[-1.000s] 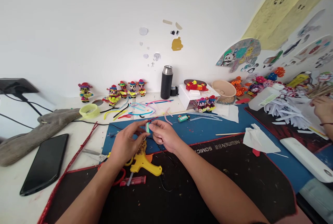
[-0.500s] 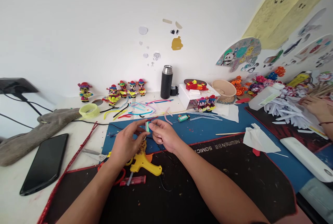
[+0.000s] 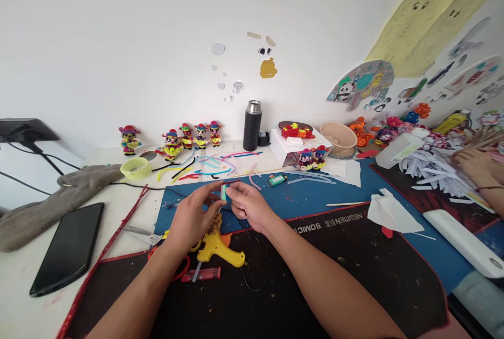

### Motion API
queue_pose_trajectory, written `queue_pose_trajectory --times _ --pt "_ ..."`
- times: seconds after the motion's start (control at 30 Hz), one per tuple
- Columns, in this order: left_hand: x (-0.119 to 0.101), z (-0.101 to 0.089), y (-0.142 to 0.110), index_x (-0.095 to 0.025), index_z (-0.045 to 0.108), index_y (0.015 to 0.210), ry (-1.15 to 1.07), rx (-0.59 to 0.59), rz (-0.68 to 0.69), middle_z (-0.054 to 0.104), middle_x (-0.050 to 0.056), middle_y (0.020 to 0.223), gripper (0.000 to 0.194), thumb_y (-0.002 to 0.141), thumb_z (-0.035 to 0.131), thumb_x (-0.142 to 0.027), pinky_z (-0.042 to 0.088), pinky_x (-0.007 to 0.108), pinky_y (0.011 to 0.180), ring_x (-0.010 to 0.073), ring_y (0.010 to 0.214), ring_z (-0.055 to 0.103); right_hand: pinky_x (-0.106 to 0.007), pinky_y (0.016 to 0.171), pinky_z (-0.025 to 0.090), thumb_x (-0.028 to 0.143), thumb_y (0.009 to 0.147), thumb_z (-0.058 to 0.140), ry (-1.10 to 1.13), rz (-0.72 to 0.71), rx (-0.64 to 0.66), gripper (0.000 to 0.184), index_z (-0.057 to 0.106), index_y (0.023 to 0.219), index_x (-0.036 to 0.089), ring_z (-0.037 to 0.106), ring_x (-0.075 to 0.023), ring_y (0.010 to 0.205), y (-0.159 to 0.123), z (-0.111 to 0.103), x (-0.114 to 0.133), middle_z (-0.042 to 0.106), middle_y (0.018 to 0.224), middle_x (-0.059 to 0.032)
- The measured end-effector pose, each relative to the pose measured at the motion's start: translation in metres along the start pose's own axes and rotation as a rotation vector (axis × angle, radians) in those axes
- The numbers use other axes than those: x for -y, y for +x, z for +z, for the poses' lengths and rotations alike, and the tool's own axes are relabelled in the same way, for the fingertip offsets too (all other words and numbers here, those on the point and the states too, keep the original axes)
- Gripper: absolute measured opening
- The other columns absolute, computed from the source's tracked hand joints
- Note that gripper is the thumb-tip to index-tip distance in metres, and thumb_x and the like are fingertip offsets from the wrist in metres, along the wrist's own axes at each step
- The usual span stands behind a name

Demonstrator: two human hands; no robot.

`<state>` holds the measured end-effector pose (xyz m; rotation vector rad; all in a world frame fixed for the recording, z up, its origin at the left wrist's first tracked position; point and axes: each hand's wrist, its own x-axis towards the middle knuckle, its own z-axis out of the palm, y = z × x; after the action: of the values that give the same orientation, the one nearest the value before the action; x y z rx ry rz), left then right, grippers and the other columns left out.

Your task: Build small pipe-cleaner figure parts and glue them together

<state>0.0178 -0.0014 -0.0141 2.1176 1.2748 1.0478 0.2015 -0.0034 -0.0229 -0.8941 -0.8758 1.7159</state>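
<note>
White wall stands beyond the left hand and the right hand, which are close together, their fingertips pinching one small green piece between them. Being so small, it could slip from a loosened pinch towards the yellow glue gun below.

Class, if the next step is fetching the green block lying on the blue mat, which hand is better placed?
Probably the right hand: it is nearer the green block; the left hand is farther away. Both hold one small piece.
</note>
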Motion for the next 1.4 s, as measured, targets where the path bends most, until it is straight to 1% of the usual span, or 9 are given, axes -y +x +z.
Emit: queue_pose_trajectory --times 0.1,0.23,0.3,0.5,0.6,0.77,1.13,1.23,1.4 --pt "-0.002 0.0 0.001 -0.025 0.064 0.139 -0.064 0.068 -0.025 0.081 0.009 0.116 0.05 0.093 0.068 -0.044 0.061 0.04 0.085 0.0263 0.09 0.079 -0.022 0.038 0.015 0.056 0.068 0.093 -0.017 -0.032 -0.06 0.052 0.06 0.09 0.021 0.027 -0.0052 0.038 0.001 0.0 0.0 0.037 0.047 0.0152" --pt "-0.007 -0.002 0.002 -0.026 0.058 0.144 -0.158 0.127 -0.086 0.076 0.011 0.13 0.063 0.089 0.073 -0.051 0.062 0.037 0.075 0.0268 0.093 0.079 -0.023 0.038 0.018 0.055 0.069 0.091 -0.079 -0.103 -0.123 0.05 0.06 0.089 0.021 0.031 -0.0052 0.037 0.004 -0.002 -0.002 0.042 0.05 0.0138" --pt "-0.01 -0.003 0.003 -0.024 0.061 0.138 -0.184 0.1 -0.12 0.077 0.011 0.127 0.056 0.09 0.071 -0.05 0.061 0.036 0.073 0.0266 0.093 0.078 -0.023 0.038 0.02 0.055 0.071 0.089 -0.125 -0.128 -0.116 0.047 0.061 0.089 0.021 0.033 -0.0056 0.037 0.004 -0.002 -0.004 0.044 0.051 0.013" --pt "-0.006 -0.002 0.005 -0.024 0.069 0.117 -0.18 0.056 -0.155 0.081 0.004 0.09 0.032 0.09 0.068 -0.043 0.058 0.035 0.074 0.025 0.08 0.076 -0.023 0.039 0.025 0.051 0.077 0.084 -0.238 -0.156 -0.058 0.042 0.065 0.098 0.021 0.035 -0.0068 0.039 0.003 -0.001 -0.009 0.043 0.053 0.013" --pt "-0.002 -0.001 0.005 -0.024 0.07 0.114 -0.15 0.019 -0.152 0.08 0.003 0.088 0.029 0.09 0.064 -0.038 0.058 0.036 0.077 0.0245 0.079 0.076 -0.023 0.04 0.026 0.05 0.08 0.084 -0.269 -0.158 -0.027 0.041 0.068 0.104 0.02 0.034 -0.0072 0.04 0.001 -0.002 -0.009 0.038 0.053 0.0137" --pt "-0.001 -0.001 0.004 -0.024 0.072 0.113 -0.093 -0.026 -0.154 0.078 0.003 0.088 0.029 0.088 0.062 -0.035 0.055 0.035 0.075 0.0242 0.079 0.074 -0.023 0.04 0.028 0.047 0.085 0.081 -0.303 -0.167 0.001 0.039 0.067 0.11 0.021 0.035 -0.0075 0.04 0.0 -0.003 -0.01 0.039 0.054 0.0136" --pt "-0.002 -0.001 0.003 -0.025 0.073 0.114 -0.08 -0.046 -0.152 0.078 0.002 0.086 0.029 0.089 0.062 -0.035 0.053 0.034 0.071 0.023 0.075 0.072 -0.023 0.04 0.028 0.047 0.085 0.079 -0.304 -0.162 0.0 0.037 0.066 0.11 0.022 0.037 -0.0085 0.039 -0.003 0.002 -0.005 0.037 0.052 0.0137" --pt "-0.002 -0.001 0.004 -0.025 0.071 0.115 -0.224 -0.021 -0.204 0.077 0.001 0.084 0.03 0.087 0.068 -0.038 0.053 0.034 0.072 0.0226 0.076 0.071 -0.023 0.04 0.027 0.046 0.085 0.079 -0.292 -0.16 0.004 0.037 0.066 0.109 0.022 0.036 -0.0084 0.039 -0.004 0.003 -0.004 0.038 0.052 0.0134" --pt "-0.002 -0.006 0.01 -0.021 0.07 0.104 -0.669 0.047 -0.405 0.072 -0.001 0.072 0.032 0.08 0.08 -0.04 0.052 0.029 0.064 0.0187 0.067 0.066 -0.024 0.039 0.027 0.048 0.086 0.078 -0.269 -0.153 0.022 0.038 0.068 0.111 0.021 0.035 -0.0077 0.038 -0.003 0.003 -0.005 0.044 0.053 0.0121"
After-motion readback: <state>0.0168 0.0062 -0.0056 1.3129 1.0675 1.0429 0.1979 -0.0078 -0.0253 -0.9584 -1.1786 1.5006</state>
